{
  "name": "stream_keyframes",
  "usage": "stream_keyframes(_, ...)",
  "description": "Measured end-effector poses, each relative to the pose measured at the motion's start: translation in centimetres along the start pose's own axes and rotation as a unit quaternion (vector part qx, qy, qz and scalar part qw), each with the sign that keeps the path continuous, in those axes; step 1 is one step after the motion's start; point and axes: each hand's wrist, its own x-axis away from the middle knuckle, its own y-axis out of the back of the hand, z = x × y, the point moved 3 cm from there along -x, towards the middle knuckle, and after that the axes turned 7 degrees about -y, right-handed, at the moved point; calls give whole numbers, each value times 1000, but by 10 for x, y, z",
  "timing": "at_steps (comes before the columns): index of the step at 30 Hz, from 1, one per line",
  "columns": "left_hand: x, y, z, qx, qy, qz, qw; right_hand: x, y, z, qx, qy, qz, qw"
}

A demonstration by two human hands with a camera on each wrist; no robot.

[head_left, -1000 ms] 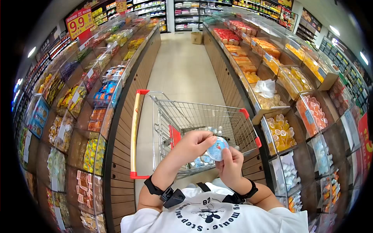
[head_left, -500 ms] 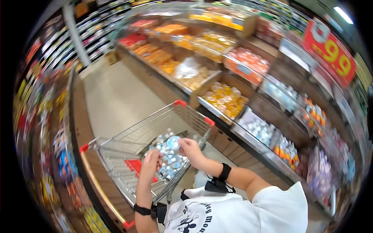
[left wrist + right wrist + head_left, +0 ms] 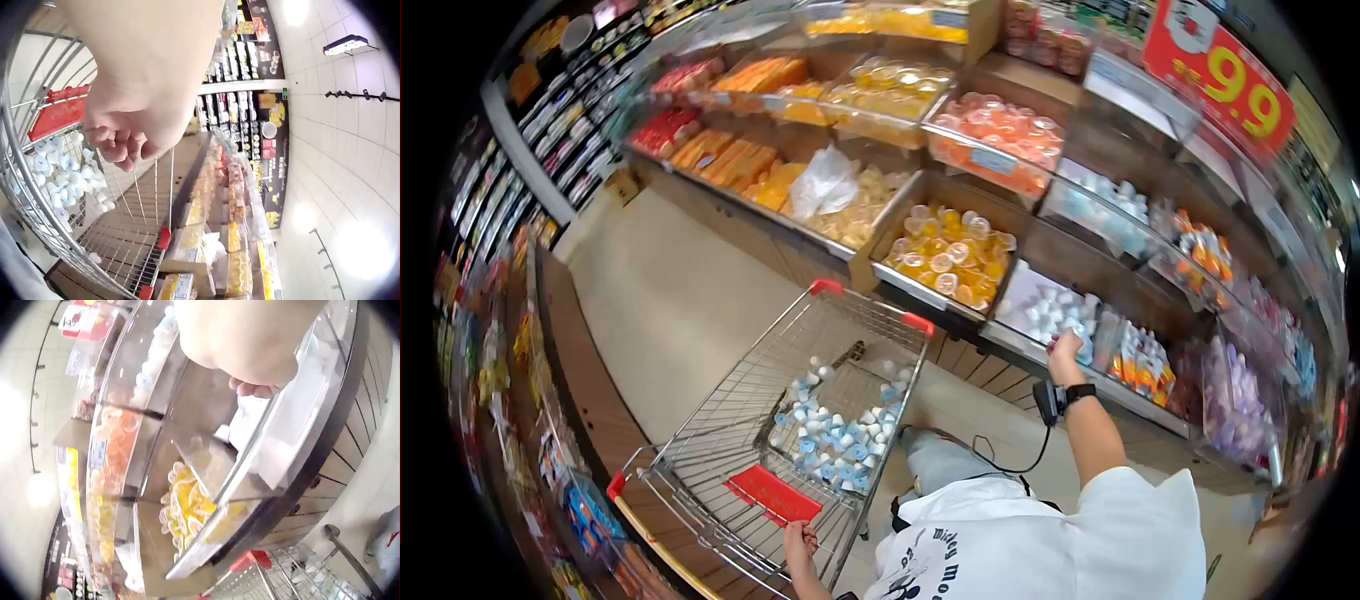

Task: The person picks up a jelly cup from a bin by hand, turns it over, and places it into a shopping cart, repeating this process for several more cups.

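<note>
My right hand (image 3: 1064,362) reaches over a shelf bin of small white cups (image 3: 1040,312), its fingers curled at a light-blue-lidded jelly cup (image 3: 1085,345). In the right wrist view the back of the right hand (image 3: 244,344) covers most of what it grips. Near the cart's red seat flap (image 3: 774,494), my left hand (image 3: 801,545) hangs with loosely curled fingers and holds nothing; the left wrist view shows this left hand (image 3: 134,119) above the basket. Many blue-and-white jelly cups (image 3: 830,430) lie inside the wire cart (image 3: 730,400).
Beside the white cups stand bins of yellow jelly cups (image 3: 945,255) and orange-topped packs (image 3: 1140,360). A white plastic bag (image 3: 825,180) lies on another bin. A red 9.9 price sign (image 3: 1220,75) rises above the upper shelf. The aisle floor (image 3: 625,290) runs off left.
The view has swung right toward the shelves. My hands have parted: the right went from above the cart to the shelf bin, the left dropped back toward the cart's seat flap.
</note>
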Motion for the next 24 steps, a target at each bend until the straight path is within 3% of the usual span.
stream_keyframes(2, 1, 12, 9, 14, 15, -47, 999, 18, -43, -17, 67, 13, 42, 997)
stream_keyframes(6, -38, -21, -2, -62, -20, -13, 998, 109, -138, -70, 241, 94, 319, 912)
stream_keyframes(7, -43, -31, -10, -72, -24, -20, 997, 131, -163, -90, 287, 126, 395, 864)
stream_keyframes(9, -56, -52, -22, -96, -33, -27, 994, 156, -199, -146, 350, 56, 510, 784)
stream_keyframes(10, -61, -57, -18, -108, -46, -41, 992, 167, -215, -170, 471, 48, 536, 699)
stream_keyframes(11, -69, -62, -12, -120, -60, -54, 989, 175, -225, -199, 472, 22, 572, 671)
stream_keyframes(12, -74, -65, -6, -135, -72, -66, 986, 160, -234, -249, 505, 46, 587, 632)
stream_keyframes(13, -76, -67, -5, -221, -106, -76, 967, 175, -247, -263, 550, 174, 598, 557)
stream_keyframes(15, -76, -75, -9, -391, -161, -86, 902, 191, -269, -298, 672, 257, 588, 370)
stream_keyframes(16, -73, -80, -19, -406, -102, -86, 904, 187, -278, -322, 699, 254, 584, 325)
stream_keyframes(18, -69, -77, -8, -453, -68, -98, 884, 177, -289, -376, 746, 246, 574, 230)
stream_keyframes(21, -59, -72, 8, -459, 39, -112, 881, 179, -316, -438, 800, 204, 541, 159)
stream_keyframes(23, -53, -75, 18, -437, 84, -132, 886, 186, -324, -460, 741, 366, 547, 136)
stream_keyframes(24, -50, -77, 23, -427, 84, -147, 888, 178, -324, -481, 738, 394, 539, 101)
